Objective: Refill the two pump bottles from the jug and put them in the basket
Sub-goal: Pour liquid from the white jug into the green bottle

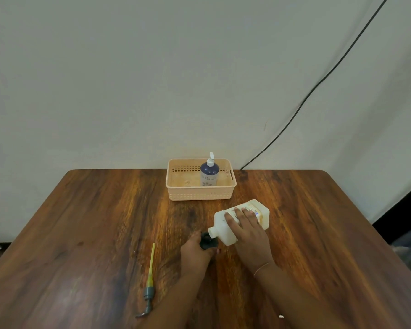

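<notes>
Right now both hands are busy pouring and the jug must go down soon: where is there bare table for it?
Free: the table right of the jug, and the broad stretch left of the pump head. Inside the basket, room remains left of the blue pump bottle. Crowded: between basket and hands, where the left hand steadies the dark bottle and the right hand tilts the jug.
</notes>
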